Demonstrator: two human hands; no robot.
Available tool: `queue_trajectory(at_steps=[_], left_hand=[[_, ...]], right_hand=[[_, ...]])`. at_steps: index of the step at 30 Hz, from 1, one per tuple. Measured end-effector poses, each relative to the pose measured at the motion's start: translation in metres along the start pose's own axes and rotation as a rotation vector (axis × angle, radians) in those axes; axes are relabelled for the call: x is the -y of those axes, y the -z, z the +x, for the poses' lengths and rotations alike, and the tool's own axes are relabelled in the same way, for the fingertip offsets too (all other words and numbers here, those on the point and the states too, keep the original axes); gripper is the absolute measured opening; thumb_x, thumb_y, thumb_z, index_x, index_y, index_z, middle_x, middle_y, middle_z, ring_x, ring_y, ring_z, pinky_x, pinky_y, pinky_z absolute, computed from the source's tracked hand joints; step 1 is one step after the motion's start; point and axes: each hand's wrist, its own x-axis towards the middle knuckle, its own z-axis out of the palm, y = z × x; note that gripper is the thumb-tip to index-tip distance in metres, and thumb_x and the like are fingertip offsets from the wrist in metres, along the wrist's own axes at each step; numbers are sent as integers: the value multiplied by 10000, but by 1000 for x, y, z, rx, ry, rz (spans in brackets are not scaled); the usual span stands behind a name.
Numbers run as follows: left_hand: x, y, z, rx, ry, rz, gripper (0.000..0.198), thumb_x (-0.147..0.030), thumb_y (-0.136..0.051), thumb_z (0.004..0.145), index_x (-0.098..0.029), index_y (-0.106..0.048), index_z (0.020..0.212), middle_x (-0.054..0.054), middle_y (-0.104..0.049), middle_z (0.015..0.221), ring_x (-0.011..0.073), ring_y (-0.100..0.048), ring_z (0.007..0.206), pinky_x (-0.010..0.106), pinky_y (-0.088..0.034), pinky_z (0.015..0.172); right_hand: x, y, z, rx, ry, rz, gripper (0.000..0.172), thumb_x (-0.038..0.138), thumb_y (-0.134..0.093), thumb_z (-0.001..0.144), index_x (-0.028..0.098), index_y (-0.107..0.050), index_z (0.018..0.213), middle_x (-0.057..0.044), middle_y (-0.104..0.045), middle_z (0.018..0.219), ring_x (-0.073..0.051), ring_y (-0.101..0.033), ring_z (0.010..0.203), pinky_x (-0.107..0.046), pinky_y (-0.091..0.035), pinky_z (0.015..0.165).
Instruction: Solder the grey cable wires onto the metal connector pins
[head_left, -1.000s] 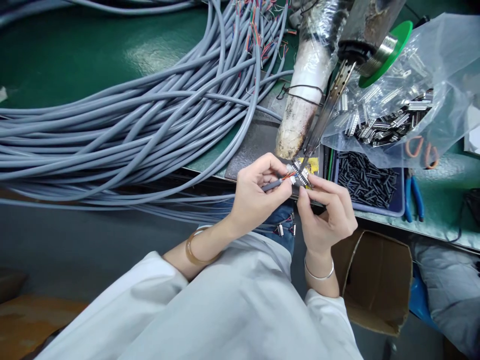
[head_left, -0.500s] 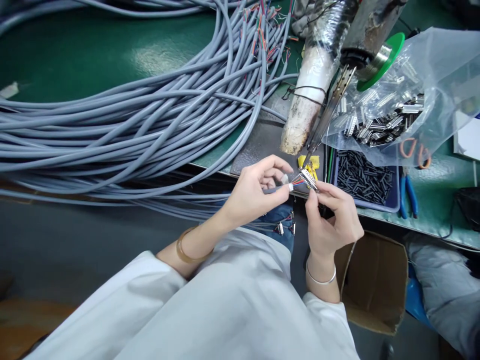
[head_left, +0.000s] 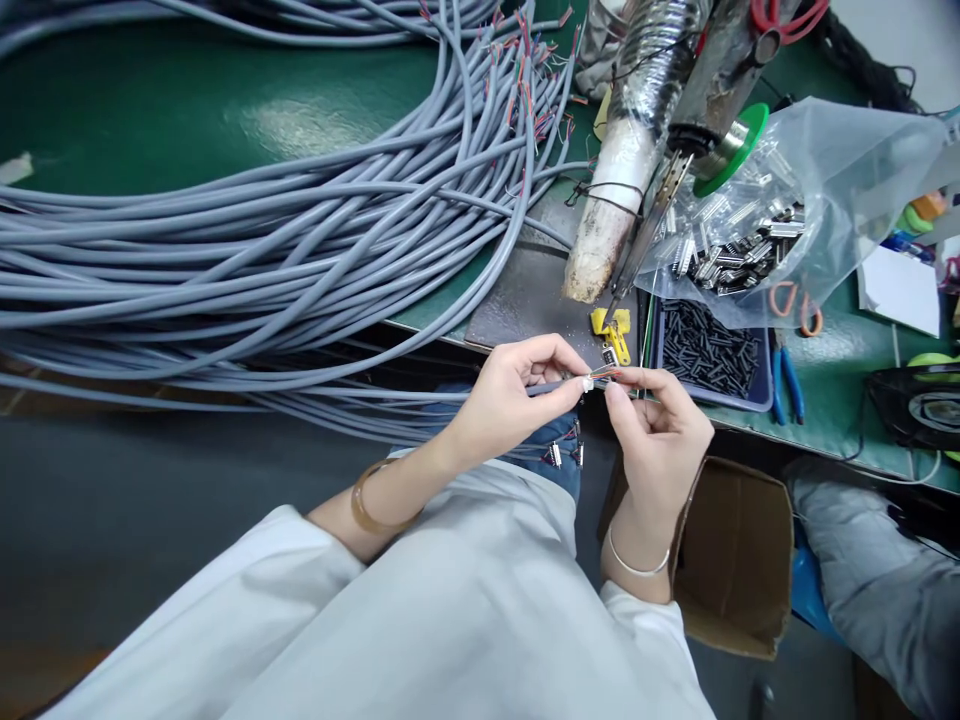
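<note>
A grey cable runs between the closed fingers of my left hand. Thin coloured wires fan out of its stripped end, with a whitish bit at the base. My right hand pinches these wires at their far ends between thumb and index finger; whether a connector is hidden in that pinch I cannot tell. Just beyond the fingertips, a small silvery connector lies against a yellow clip. The soldering iron points its tip down at this clip from above.
A large bundle of grey cables covers the bench's left. On the right are a plastic bag of metal connectors, a bin of black sleeves, blue-handled pliers and a solder spool. A cardboard box stands below the bench edge.
The connector that my right fingers held beneath the iron tip no longer shows in them; they now pinch the wires. My hands are slightly lower, and the view has shifted right.
</note>
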Motion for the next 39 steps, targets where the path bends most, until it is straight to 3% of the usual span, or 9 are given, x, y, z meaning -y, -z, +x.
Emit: queue_trajectory(at_steps=[7,10,13,17,21,23,28,33,39], left_hand=[[1,-1,-1,-16,-8,0,60,-170,-734,775,-133,-690,793,10,-661,699,77,-568,591,173,-478,560],[1,-1,0,-19,54,-69,95,-195,-726,784,-131,-658,802,-14,-621,664,57,-526,519,160,-442,488],[1,1,1,25,131,-131,131,-230,-722,805,-128,-643,831,-23,-607,658,43,-497,474,151,-414,446],[2,6,1,76,147,-133,140,-241,-732,820,-127,-652,838,-29,-600,641,44,-502,491,149,-415,467],[-1,11,0,278,66,-32,89,-199,-741,812,-114,-716,820,24,-683,714,90,-600,626,192,-493,601],[-3,12,-1,314,30,15,74,-184,-735,815,-110,-732,815,50,-720,772,112,-638,695,210,-519,666],[-1,5,-2,50,-23,23,90,-212,-707,850,-122,-708,847,40,-723,799,115,-653,713,205,-537,690],[9,-1,-2,-30,-133,144,56,-189,-688,860,-135,-696,847,43,-709,819,140,-667,777,230,-544,734],[16,-1,-3,-29,-359,323,39,-131,-660,891,-138,-687,864,17,-643,766,94,-534,627,215,-445,582]], right_hand=[[-2,-9,2,-22,59,27,101,236,-681,897,187,-700,811,44,-605,717,-22,-307,459,-221,-220,437],[-1,-11,1,-34,99,-19,71,218,-689,892,199,-716,829,43,-604,723,-34,-333,491,-224,-248,465],[-2,-11,2,-17,31,17,94,260,-694,893,198,-727,831,32,-610,733,-39,-322,494,-234,-238,461],[-10,-9,7,63,-129,204,125,322,-729,866,205,-727,820,35,-609,710,-31,-314,467,-226,-223,437],[-21,-5,15,251,-252,304,198,391,-776,821,202,-723,792,34,-614,642,-55,-417,471,-202,-315,433],[-25,-3,18,312,-273,318,220,402,-806,787,198,-727,785,28,-631,644,-74,-495,505,-201,-384,459],[-19,0,14,-58,-128,247,135,341,-742,858,208,-750,841,5,-680,771,-81,-567,612,-203,-416,525],[-10,-4,5,43,-37,144,49,248,-730,865,205,-752,857,20,-634,797,-19,-325,483,-237,-211,446],[-12,-10,3,38,-57,158,53,239,-721,866,191,-714,846,39,-586,779,-5,-291,464,-240,-180,438]])
